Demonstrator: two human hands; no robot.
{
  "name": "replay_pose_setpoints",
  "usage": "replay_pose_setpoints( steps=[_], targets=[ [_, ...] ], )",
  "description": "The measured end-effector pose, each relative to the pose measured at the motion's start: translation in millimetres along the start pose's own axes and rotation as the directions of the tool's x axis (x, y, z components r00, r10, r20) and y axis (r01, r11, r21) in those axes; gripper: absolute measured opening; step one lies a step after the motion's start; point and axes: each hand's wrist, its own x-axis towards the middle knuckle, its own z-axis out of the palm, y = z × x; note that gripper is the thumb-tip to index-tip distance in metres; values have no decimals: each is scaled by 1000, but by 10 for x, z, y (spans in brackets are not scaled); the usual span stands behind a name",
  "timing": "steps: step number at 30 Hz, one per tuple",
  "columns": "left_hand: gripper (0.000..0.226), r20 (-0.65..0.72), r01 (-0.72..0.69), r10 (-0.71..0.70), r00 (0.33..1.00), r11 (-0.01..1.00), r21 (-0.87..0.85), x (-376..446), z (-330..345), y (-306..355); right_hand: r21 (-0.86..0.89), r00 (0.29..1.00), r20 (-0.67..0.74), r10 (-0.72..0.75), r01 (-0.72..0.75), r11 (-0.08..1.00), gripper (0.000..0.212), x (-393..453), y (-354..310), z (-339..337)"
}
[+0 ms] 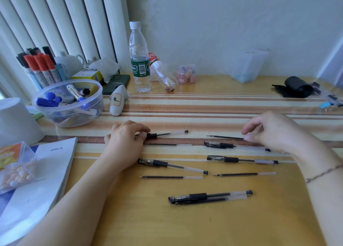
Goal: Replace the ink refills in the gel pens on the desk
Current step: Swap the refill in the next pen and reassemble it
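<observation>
Five gel pens and several loose refills are lying on the wooden desk point(185, 227), all roughly parallel, tips pointing left.

Top-left pen point(167, 133): the left hand point(123, 143) is resting on its grip end, fingers curled and pressed together over the cap area, thumb and forefinger pinching the black grip. A loose refill point(167, 144) is lying just below it, its left end hidden under the hand.

The right hand point(274, 130) is hovering at the right end of another refill point(225, 137), fingers loosely bent and slightly spread; whether the fingertips are touching that refill, I cannot tell. Just beneath is a capped pen point(235, 146), its far end passing under the hand.

Lower down: a capped pen point(241, 160) at right, a slanted pen point(172, 165) at centre, two more refills point(170, 177) point(243, 174), and nearest the camera a pen lying touching a refill point(209, 196).

Further out: a clear bowl of markers point(68, 104), a water bottle point(139, 60) standing upright, a booklet point(46, 171) at left.
</observation>
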Motion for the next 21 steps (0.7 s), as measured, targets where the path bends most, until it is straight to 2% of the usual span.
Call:
replay_pose_setpoints(
  steps=[3,8,11,13,17,21],
  targets=[
    [24,-19,-19,19,1000,1000,4,-17,6,18,-68,998,-56,-26,22,997,6,31,-2,83],
    [20,-88,-49,44,995,997,-57,-20,39,22,-103,998,-38,-55,51,993,11,63,15,189],
    [21,-158,-85,69,985,991,-99,-31,49,25,-85,989,-59,-139,133,987,17,74,39,207],
    [24,-216,-156,133,967,983,-96,-47,56,29,-32,971,-91,-222,220,975,14,55,5,196],
    [35,-281,-407,408,868,911,65,-182,30,164,56,913,-137,-384,394,917,10,-78,-173,142],
    [35,-131,-645,703,699,699,309,-364,6,506,142,856,-132,-499,515,846,11,-214,-358,178]
  ],
)
